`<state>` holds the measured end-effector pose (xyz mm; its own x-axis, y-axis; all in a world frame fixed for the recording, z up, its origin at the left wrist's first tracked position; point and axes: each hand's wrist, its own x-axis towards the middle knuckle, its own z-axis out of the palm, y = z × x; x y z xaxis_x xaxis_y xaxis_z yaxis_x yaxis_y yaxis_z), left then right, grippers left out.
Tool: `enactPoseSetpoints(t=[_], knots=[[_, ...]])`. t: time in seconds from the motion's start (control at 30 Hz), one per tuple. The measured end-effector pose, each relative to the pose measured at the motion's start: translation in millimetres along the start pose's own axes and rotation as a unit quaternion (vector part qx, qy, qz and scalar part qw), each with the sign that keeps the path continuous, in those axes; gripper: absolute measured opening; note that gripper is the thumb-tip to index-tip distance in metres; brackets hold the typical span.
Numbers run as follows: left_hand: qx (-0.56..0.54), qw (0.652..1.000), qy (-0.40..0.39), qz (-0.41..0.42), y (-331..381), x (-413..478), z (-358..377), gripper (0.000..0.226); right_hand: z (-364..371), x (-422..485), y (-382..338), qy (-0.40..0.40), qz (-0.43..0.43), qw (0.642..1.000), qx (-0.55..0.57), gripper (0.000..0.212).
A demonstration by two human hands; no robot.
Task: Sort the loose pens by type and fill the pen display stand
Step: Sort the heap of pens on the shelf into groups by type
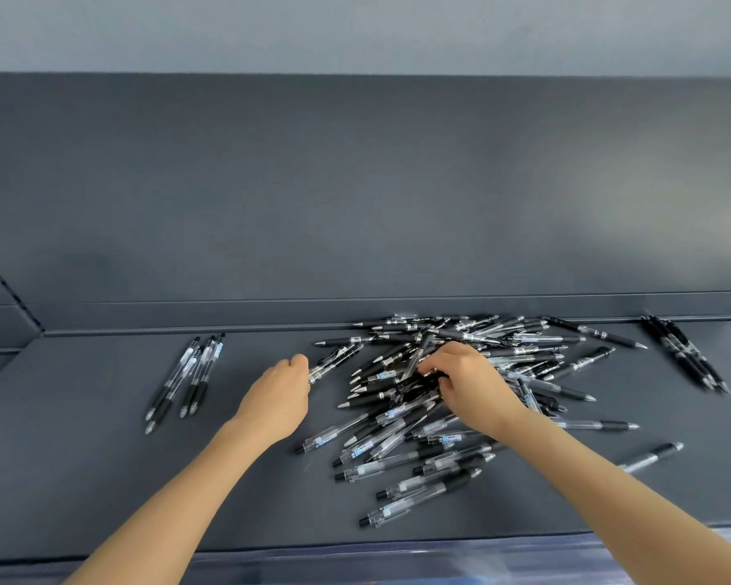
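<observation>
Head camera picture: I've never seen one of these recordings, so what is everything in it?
pile of pens: dozens, black and clear, middle to right of shelf
row of clear pens: about six, clear with black grips, left of pile
row of black pens: several, black, far right
stray pen: one, black and clear, front right
shelf: one, dark grey, under everything
back panel: one, dark grey, behind
left hand: grips held clear pen, pile's left edge
right hand: pinches held dark pen, atop pile
</observation>
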<state>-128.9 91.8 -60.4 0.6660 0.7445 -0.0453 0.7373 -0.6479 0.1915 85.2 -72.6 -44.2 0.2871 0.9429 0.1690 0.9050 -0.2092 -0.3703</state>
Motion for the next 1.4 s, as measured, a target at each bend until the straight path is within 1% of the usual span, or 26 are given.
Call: enactPoseSetpoints(t=[0.1,0.2,0.23,0.3,0.4,0.47,0.57,0.7,0.8,0.9,1.1,1.27,1.33,1.4], knots=[[-0.110,0.994,-0.030,-0.006,2.0,-0.7,-0.9,0.015,0.3,1.3,2.4,-0.017,-0.017,0.999,-0.030,0.042],[-0.202,0.978,-0.048,-0.008,5.5,-1.1,-1.8,0.010,1.0,8.6,1.7,-0.034,-0.041,0.992,-0.110,0.052],[-0.219,0.974,-0.052,-0.013,6.1,-1.9,-2.2,0.011,0.0,11.1,0.3,-0.034,-0.046,0.989,-0.134,0.053],[-0.238,0.969,-0.063,-0.025,5.7,-3.5,-2.3,0.011,-3.2,14.4,-2.5,-0.040,-0.048,0.984,-0.169,0.047],[-0.219,0.973,-0.073,-0.027,4.3,-7.6,-5.0,0.010,-1.6,16.3,0.6,-0.054,-0.057,0.979,-0.187,0.039],[-0.189,0.979,-0.072,-0.020,3.9,-9.2,-7.2,0.012,1.4,16.5,5.5,-0.061,-0.053,0.985,-0.153,0.031],[-0.185,0.980,-0.072,-0.013,2.8,-10.9,-10.1,0.007,-4.1,18.3,2.8,-0.052,-0.028,0.998,-0.036,0.018],[-0.207,0.975,-0.074,-0.017,1.1,-13.5,-13.0,0.013,-13.4,20.5,-7.9,0.006,0.008,0.998,0.066,0.019],[-0.222,0.973,-0.060,-0.018,1.2,-15.2,-15.7,0.016,-16.8,23.1,-12.3,0.058,0.054,0.989,0.123,0.020],[-0.232,0.971,-0.045,-0.026,0.5,-16.3,-17.5,0.017,-19.8,24.2,-15.5,0.086,0.081,0.982,0.150,0.024],[-0.254,0.967,-0.023,-0.023,-4.5,-19.6,-17.8,0.019,-24.4,26.8,-11.9,0.127,0.130,0.969,0.168,0.023],[-0.282,0.959,-0.027,-0.026,-1.0,-19.9,-20.8,0.012,-27.8,26.6,-5.6,0.150,0.188,0.949,0.203,0.021],[-0.285,0.958,-0.026,-0.020,1.6,-20.5,-22.0,0.011,-28.4,25.1,-1.8,0.147,0.212,0.943,0.209,0.021],[-0.283,0.958,-0.029,-0.015,3.6,-20.3,-22.2,0.012,-27.9,22.0,2.6,0.132,0.219,0.947,0.196,0.022]])
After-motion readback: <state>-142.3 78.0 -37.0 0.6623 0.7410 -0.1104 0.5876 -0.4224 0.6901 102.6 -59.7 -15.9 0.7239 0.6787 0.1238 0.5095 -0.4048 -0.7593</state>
